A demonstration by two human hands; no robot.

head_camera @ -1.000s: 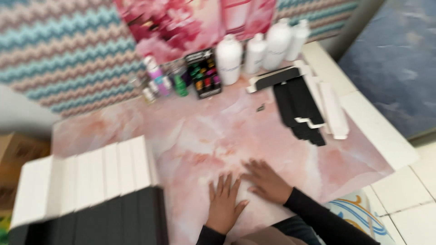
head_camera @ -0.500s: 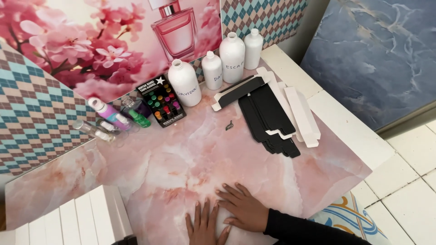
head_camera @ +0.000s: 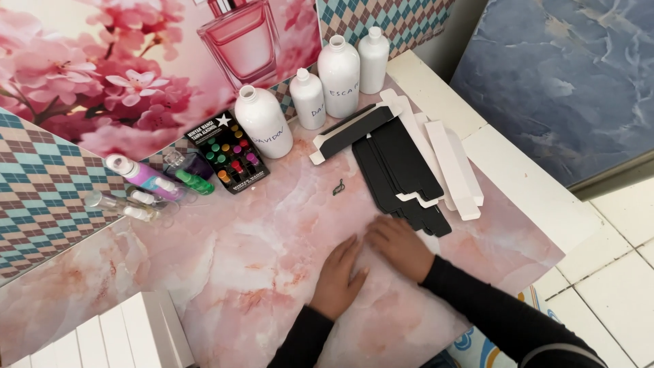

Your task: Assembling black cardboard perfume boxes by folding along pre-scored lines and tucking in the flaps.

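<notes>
Both of your hands lie flat on the pink marble bench [head_camera: 204,272], close to its near edge. Your left hand [head_camera: 338,276] is spread open, palm down, and grips nothing. Your right hand [head_camera: 400,247] is also open and flat, and its grip is empty too. The two hands sit just beside each other, with the fingers almost meeting.

The nearest things are the flat black cards [head_camera: 402,174]. They lie in a stack just past your right hand, toward the far right part of the bench. The near end of the stack is just beside your right fingers [head_camera: 379,230], but I cannot tell if they touch it. Your left hand is a bit further from the stack.

Long white strips [head_camera: 453,167] lie along the right side of the black stack, touching it. One black and white folded box [head_camera: 351,133] lies tilted at the far end of the stack.

A tiny dark clip [head_camera: 338,186] lies alone on the bench, between the stack and the black colour card [head_camera: 228,150].

Four white bottles [head_camera: 264,123] stand along the far edge. Small spray bottles [head_camera: 146,180] lie near the far left edge. White boxes [head_camera: 129,334] stand in a row at the near left corner.
</notes>
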